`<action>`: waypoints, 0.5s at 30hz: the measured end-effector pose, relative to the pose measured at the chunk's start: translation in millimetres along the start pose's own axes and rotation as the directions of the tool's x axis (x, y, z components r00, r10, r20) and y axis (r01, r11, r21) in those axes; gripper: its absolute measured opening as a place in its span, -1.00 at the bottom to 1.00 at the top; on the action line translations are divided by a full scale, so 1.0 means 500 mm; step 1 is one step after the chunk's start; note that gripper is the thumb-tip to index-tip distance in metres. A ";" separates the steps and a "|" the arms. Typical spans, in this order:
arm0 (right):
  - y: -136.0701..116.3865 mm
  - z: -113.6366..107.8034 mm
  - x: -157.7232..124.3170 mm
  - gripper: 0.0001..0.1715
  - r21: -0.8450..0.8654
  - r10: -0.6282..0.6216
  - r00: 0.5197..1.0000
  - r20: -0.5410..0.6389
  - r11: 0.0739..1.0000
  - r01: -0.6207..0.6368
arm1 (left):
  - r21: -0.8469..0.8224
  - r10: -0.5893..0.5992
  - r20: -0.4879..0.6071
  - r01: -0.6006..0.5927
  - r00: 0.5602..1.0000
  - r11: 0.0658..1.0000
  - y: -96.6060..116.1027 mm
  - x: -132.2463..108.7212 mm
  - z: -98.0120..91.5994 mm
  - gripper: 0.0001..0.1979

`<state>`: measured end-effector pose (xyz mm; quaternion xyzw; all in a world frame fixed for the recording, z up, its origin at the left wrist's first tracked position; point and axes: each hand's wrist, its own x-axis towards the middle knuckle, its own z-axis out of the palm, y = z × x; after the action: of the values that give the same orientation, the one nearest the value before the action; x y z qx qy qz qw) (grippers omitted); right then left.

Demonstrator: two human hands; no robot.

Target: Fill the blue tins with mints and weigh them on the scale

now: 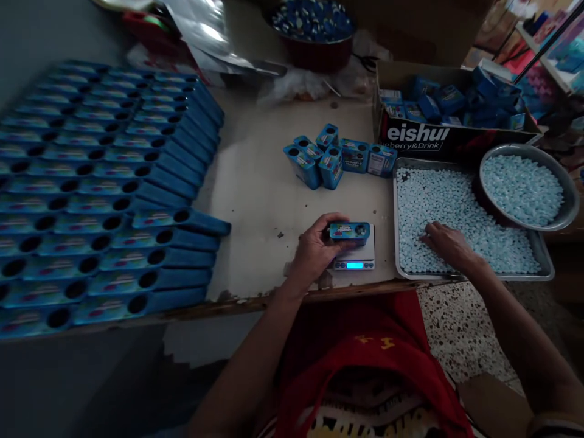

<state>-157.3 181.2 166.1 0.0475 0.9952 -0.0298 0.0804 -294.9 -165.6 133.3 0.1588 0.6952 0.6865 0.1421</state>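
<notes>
Worn worktable (pixel 250 243) under dim light

Left hand (pixel 312 249) is clamped on a blue box (pixel 343 231) at the digital scale (pixel 365 255). Right hand (pixel 449 246) touches pale pellets (pixel 438 198) in the metal tray (pixel 429 277); whether it grips any cannot be told.

Small blue rectangular box with printed top face (pixel 347 232): round opening near right end, long side running left to right, top facing up; placed over flat platform of compact pale digital scale (pixel 370 250), contact with platform hidden. Scale near table edge, display lit bright blue, digits unreadable, buttons either side. Small pale-blue rounded pellets (pixel 438 201): loose, spread in dense layer across shallow rectangular silver metal tray (pixel 502 277), right of scale.
</notes>
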 end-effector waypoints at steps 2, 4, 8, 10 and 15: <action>0.023 -0.008 0.001 -0.77 0.259 0.133 0.988 -0.083 0.960 -0.108 | -0.035 0.035 -0.001 -0.035 0.999 0.999 0.000 -0.006 -0.012 -0.15; 0.046 -0.021 0.002 -0.76 0.629 0.336 0.939 -0.079 0.747 -0.214 | -0.046 0.021 -0.048 -0.023 0.999 0.999 0.005 -0.017 -0.033 -0.16; 0.066 -0.058 0.009 -0.71 0.949 0.374 0.873 0.312 -0.089 -0.301 | -0.003 -0.031 -0.258 0.032 0.966 0.999 0.018 -0.044 -0.089 -0.48; 0.061 -0.073 0.014 -0.81 0.881 0.294 0.852 0.434 -0.335 -0.334 | 0.011 -0.005 -0.362 0.010 0.932 1.000 0.023 -0.055 -0.114 -0.51; 0.035 -0.078 0.024 -0.82 0.789 0.299 0.806 0.511 -0.535 -0.302 | 0.011 0.045 -0.446 -0.045 0.894 0.999 0.035 -0.070 -0.147 -0.48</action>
<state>-173.4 202.4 201.6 0.3986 0.4404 -0.8044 0.0100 -293.3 -246.7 151.1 0.0135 0.7055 0.7077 -0.0368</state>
